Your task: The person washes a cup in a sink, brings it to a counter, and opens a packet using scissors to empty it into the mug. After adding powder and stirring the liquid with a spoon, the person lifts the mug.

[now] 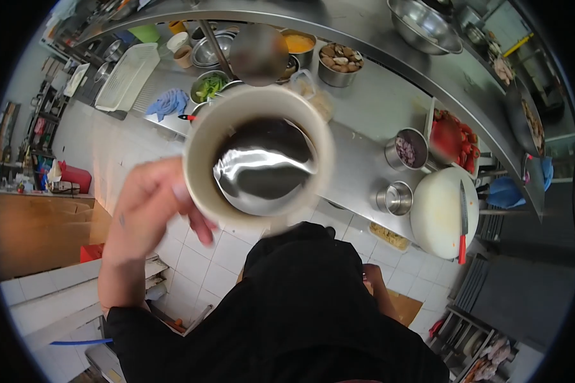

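Close below the camera, my left hand grips a cream mug from its left side. Dark liquid, glossy with a bright reflection, partly fills it. The mug's handle is hidden, and so are some of my fingers. My right hand is low beside my black shirt, at the right of my body. Only a small part of it and the forearm show, and its fingers cannot be made out.
A steel counter runs ahead, under a steel shelf. On it are a round white cutting board with a red-handled knife, a pot of chopped onion, a steel cup, a tub of red peppers and a blue cloth.
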The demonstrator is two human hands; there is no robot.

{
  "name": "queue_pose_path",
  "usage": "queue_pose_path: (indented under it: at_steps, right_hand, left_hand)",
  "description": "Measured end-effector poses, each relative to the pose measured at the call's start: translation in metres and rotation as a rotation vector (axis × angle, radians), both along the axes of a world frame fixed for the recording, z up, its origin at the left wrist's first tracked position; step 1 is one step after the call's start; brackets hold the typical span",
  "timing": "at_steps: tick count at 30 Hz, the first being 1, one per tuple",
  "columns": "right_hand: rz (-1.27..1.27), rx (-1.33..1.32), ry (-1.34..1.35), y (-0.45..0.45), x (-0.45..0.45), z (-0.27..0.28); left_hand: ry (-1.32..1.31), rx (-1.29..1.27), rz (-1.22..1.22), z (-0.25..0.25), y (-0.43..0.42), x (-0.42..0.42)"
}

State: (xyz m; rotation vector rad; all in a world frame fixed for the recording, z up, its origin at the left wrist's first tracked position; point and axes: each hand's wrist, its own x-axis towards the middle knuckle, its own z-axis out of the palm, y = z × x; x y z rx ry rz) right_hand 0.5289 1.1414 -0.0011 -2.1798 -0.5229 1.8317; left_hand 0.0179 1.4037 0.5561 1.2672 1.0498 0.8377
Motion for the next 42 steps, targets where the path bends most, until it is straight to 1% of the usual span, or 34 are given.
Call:
queue_pose_path:
  at_steps: [2, 4, 5, 6, 8, 10, 11, 12, 14, 17, 18, 20, 21, 22, 24, 25, 26, 28, 33, 34, 35, 38, 40, 42]
  right_hand:
    - [-0.040, -0.048, -0.006, 0.002, 0.008, 0.002]
    - [-0.092, -0.024, -0.015, 0.005, 0.013, 0.013]
    - [-0.115, -0.058, 0.016, 0.008, 0.020, 0.010]
    - [-0.065, -0.086, -0.003, 0.012, 0.025, 0.012]
    - [-0.066, -0.066, 0.016, 0.006, 0.045, -0.004]
    - [-0.113, -0.160, -0.060, 0.010, 0.052, -0.004]
    - [-0.154, -0.134, -0.065, 0.009, 0.053, -0.001]
    - [-0.197, -0.103, -0.017, 0.008, 0.055, -0.001]
    - [-0.205, -0.083, -0.087, 0.007, 0.044, 0.000]
    - [-0.252, -0.086, -0.111, 0.012, -0.003, 0.018]
    - [-0.256, -0.083, -0.110, 0.009, -0.018, 0.014]
    - [-0.418, -0.079, 0.208, -0.001, -0.036, -0.010]
    - [-0.347, -0.079, 0.180, 0.001, -0.057, -0.006]
    - [-0.342, -0.127, 0.118, -0.003, -0.074, -0.018]
    - [-0.439, -0.108, 0.445, -0.018, -0.083, -0.031]
    - [-0.452, -0.098, 0.446, -0.013, -0.098, -0.019]
    - [-0.068, 0.040, 0.220, -0.015, -0.114, -0.003]
    - [0.309, 0.168, -0.019, -0.014, -0.146, 0.026]
    - [-0.499, -0.237, -0.106, -0.025, -0.186, 0.050]
    - [-0.500, -0.239, -0.107, -0.033, -0.185, 0.044]
    - [-0.306, -0.002, -0.150, -0.041, -0.185, 0.039]
    - [0.002, 0.337, -0.197, -0.070, -0.170, -0.003]
    - [0.113, 0.446, -0.202, -0.073, -0.175, 0.000]
    - [0.040, 0.344, -0.251, -0.068, -0.183, 0.006]
  left_hand:
    - [0.028, 0.098, 0.048, -0.011, 0.027, -0.026]
    - [0.154, 0.150, 0.215, -0.009, 0.049, -0.041]
    - [0.199, 0.156, 0.290, -0.010, 0.063, -0.056]
    - [0.242, 0.162, 0.366, -0.011, 0.078, -0.072]
    - [0.311, 0.178, 0.449, -0.005, 0.109, -0.098]
    - [0.335, 0.198, 0.458, 0.000, 0.142, -0.129]
    - [0.342, 0.205, 0.476, 0.003, 0.159, -0.142]
    - [0.348, 0.213, 0.492, 0.006, 0.177, -0.157]
    - [0.363, 0.227, 0.486, 0.010, 0.213, -0.182]
    - [0.355, 0.252, 0.491, 0.008, 0.271, -0.219]
    - [0.354, 0.256, 0.488, 0.005, 0.288, -0.229]
    - [0.320, 0.274, 0.466, 0.003, 0.319, -0.243]
    - [0.320, 0.276, 0.464, 0.000, 0.334, -0.250]
    - [0.308, 0.270, 0.442, -0.002, 0.347, -0.256]
    - [0.274, 0.244, 0.429, -0.011, 0.375, -0.268]
    - [0.268, 0.252, 0.415, -0.012, 0.384, -0.268]
    - [0.273, 0.239, 0.423, -0.014, 0.391, -0.268]
    - [0.272, 0.224, 0.427, -0.019, 0.402, -0.269]
    - [0.194, 0.201, 0.462, -0.025, 0.418, -0.270]
    - [0.194, 0.199, 0.460, -0.026, 0.422, -0.272]
    - [0.197, 0.191, 0.451, -0.027, 0.427, -0.275]
    - [0.217, 0.175, 0.446, -0.026, 0.428, -0.275]
    - [0.237, 0.174, 0.449, -0.026, 0.428, -0.272]
    - [0.228, 0.194, 0.494, -0.029, 0.430, -0.271]
